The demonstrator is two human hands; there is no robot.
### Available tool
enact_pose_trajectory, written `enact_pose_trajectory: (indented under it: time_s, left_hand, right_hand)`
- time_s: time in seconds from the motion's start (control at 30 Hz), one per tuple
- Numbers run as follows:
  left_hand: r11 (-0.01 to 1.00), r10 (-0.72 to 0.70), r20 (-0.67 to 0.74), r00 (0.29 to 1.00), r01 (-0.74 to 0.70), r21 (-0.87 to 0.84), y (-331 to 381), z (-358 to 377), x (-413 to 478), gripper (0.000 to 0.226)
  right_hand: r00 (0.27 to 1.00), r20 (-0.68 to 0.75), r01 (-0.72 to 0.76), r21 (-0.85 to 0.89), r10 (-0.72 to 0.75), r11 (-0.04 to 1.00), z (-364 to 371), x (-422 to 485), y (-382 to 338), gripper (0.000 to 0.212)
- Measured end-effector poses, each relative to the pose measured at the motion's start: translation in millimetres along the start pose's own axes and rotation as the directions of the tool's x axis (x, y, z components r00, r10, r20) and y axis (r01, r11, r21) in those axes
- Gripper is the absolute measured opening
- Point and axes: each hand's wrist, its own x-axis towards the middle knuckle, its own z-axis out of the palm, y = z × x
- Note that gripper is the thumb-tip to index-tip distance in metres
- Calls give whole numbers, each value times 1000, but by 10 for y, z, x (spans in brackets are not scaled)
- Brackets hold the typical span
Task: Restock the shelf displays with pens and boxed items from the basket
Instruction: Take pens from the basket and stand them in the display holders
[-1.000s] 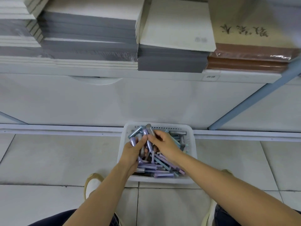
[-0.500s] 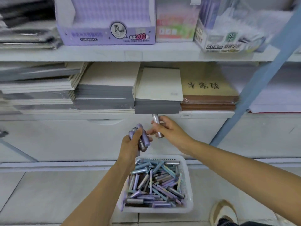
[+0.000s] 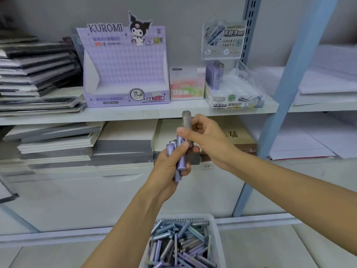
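Head view: I see the shelf (image 3: 135, 115) with the purple display box (image 3: 125, 74) at the front edge of its upper board. The white basket (image 3: 218, 238) sits below on the floor, full of tubes. My left hand (image 3: 168, 169) curls round a bundle of purple tubes (image 3: 181, 159), perhaps 3; blur hides the count. My right hand (image 3: 209, 141) pinches 1 grey tube (image 3: 187, 119) upright, just above the bundle.

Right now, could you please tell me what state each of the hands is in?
Left hand: closed, gripping a bundle of purple tubes.
Right hand: closed, pinching one grey tube, roughly upright.
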Motion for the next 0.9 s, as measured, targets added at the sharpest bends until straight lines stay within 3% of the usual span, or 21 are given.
enact_pose_trajectory:
  time_s: [0.2,0.3,0.47,0.57,0.67,0.77,0.9]
  left_hand:
    - [997,15,33,999,-18,76,343,307,112,8]
    - [990,36,48,998,-43,136,530,416,189,15]
    - [949,80,82,993,-101,300,787,571,334,13]
    - [933,92,111,990,-124,337,914,684,430,17]
    - [932,126,101,987,-153,330,1019,782,519,40]
    - [938,127,89,988,-149,314,1050,800,611,25]
    - [942,84,57,995,-98,321,1045,784,698,18]
  right_hand:
    - [990,-21,136,-68,-138,988,-210,69,-381,24]
    - [971,-37,231,-103,-236,968,-344,114,-573,18]
    - [939,39,343,-189,-342,920,-690,181,-867,32]
    - [927,-19,365,-197,-375,910,-894,273,-1010,21]
    - [887,-166,391,-227,-431,892,-1104,454,-1119,14]
    - [850,-269,352,-349,-453,868,-1272,674,-1116,12]
    - [884,-253,250,-454,-393,855,-1355,938,-999,16]
